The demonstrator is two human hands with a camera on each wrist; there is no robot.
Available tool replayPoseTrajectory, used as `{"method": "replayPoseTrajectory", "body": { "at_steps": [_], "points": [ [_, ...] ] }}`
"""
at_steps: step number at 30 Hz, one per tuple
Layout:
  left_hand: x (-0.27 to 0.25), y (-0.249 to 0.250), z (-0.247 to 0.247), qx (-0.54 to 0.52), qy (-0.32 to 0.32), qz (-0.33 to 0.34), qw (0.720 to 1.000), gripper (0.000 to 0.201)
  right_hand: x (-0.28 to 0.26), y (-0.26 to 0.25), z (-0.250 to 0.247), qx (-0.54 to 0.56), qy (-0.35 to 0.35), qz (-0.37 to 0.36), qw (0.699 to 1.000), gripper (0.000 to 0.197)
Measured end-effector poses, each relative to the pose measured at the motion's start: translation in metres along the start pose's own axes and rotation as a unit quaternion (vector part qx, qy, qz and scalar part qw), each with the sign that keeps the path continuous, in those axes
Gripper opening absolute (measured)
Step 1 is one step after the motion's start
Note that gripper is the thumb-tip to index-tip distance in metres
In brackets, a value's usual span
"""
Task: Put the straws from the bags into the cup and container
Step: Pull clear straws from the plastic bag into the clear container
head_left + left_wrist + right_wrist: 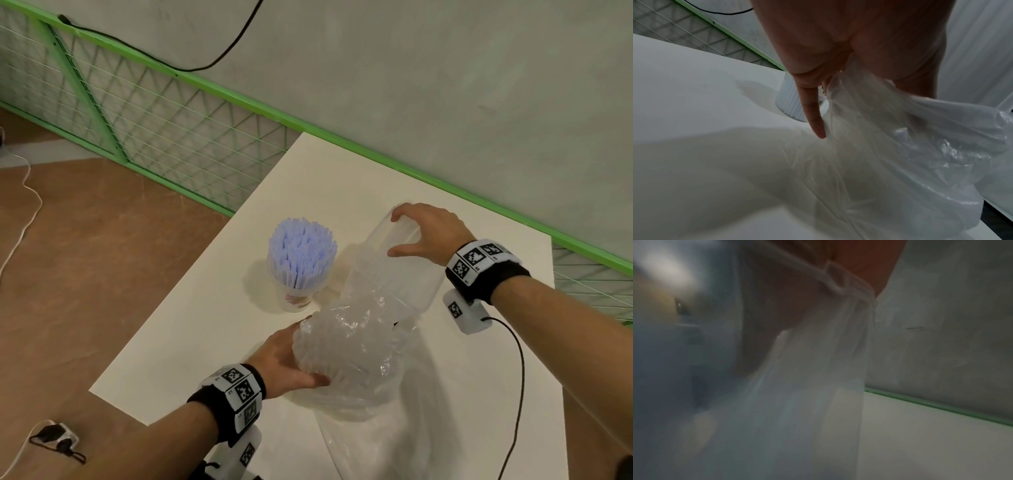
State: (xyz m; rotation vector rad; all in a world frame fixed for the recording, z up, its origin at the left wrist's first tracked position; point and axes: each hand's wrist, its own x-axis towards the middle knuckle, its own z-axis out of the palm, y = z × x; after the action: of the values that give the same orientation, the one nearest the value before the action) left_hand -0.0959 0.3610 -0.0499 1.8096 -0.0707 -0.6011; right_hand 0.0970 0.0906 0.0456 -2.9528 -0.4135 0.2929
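On the white table (205,325) stands a paper cup (298,297) packed with pale blue straws (301,253). My right hand (404,233) grips the rim of a tall clear container (397,274), which leans toward me. My left hand (287,359) grips a clear plastic bag (349,349) bulging with clear straws, held against the container's lower part. In the left wrist view the fingers (813,110) curl round the bag (900,154), with the cup (789,100) behind. The right wrist view is blurred: the container wall (807,386) fills it.
Loose plastic film (373,442) trails from the bag across the table's near end. A black cable (517,370) runs from my right wrist over the table. A green mesh fence (164,130) lines the far side. A power strip (54,440) lies on the floor at left.
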Motion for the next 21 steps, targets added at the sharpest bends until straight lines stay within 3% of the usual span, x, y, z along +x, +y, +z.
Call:
{"method": "replayPoseTrajectory", "body": {
  "at_steps": [4,6,10,12,14,18,21],
  "points": [
    [0.001,-0.001,0.000,0.003,-0.001,0.002,1.000,0.062,-0.005,-0.002,-0.012,0.089,-0.017,0.011,0.996,0.105],
    [0.002,-0.003,0.001,0.002,0.001,0.000,1.000,0.063,-0.007,-0.005,-0.016,0.080,-0.045,-0.004,0.996,0.118],
    [0.003,-0.007,0.001,0.004,0.000,-0.006,1.000,0.067,-0.004,-0.007,-0.015,0.076,-0.021,0.007,0.997,0.126],
    [0.004,-0.007,0.000,0.010,0.000,-0.004,1.000,0.067,-0.001,-0.002,-0.017,0.085,-0.045,0.004,0.995,0.127],
    [0.004,-0.006,0.000,0.012,0.001,-0.004,1.000,0.067,0.002,0.002,-0.017,0.097,-0.055,-0.002,0.994,0.113],
    [0.004,-0.007,0.000,0.004,0.000,-0.003,1.000,0.066,0.008,0.006,-0.008,0.126,0.112,-0.044,0.985,0.041],
    [0.003,-0.007,0.000,-0.003,-0.001,-0.004,1.000,0.065,0.009,0.007,-0.006,0.168,0.177,-0.027,0.969,0.022]
  ]
}}
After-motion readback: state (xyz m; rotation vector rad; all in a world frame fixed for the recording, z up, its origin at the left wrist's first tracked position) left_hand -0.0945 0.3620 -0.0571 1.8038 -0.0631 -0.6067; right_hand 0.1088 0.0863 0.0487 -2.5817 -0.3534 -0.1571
